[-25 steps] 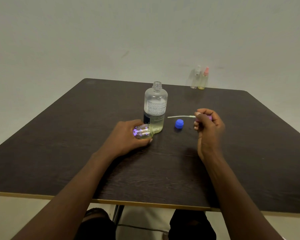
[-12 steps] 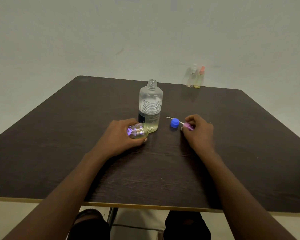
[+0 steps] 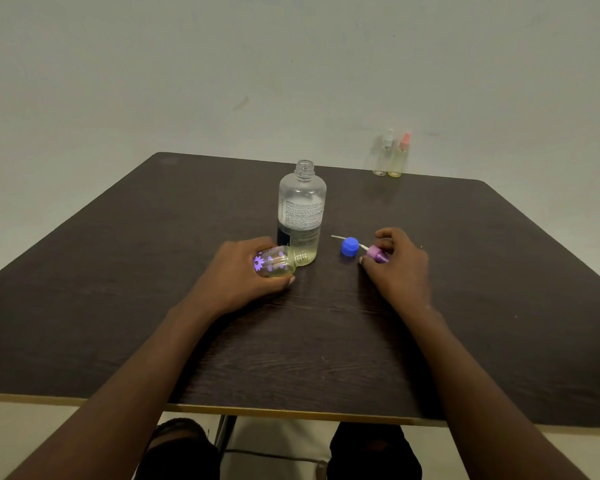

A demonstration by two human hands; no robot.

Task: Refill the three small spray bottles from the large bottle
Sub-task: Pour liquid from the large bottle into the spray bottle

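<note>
The large clear bottle (image 3: pixel 301 209) stands uncapped at the table's middle, with pale yellow liquid low inside. My left hand (image 3: pixel 243 271) grips a small flower-printed spray bottle (image 3: pixel 278 262), open-necked and tipped on its side toward the large bottle's base. My right hand (image 3: pixel 395 263) holds the purple spray head (image 3: pixel 375 253) down at the table, its white dip tube pointing left behind the blue cap (image 3: pixel 349 245). Two more small spray bottles, one with a clear top (image 3: pixel 381 157) and one with a pink top (image 3: pixel 399 157), stand at the far edge.
The dark wooden table (image 3: pixel 326 341) has a light front edge and abuts a pale wall. My knees show below the near edge.
My right hand has lowered the spray head from above the table down to the surface beside the blue cap. The left hand keeps its grip on the tipped small bottle.
</note>
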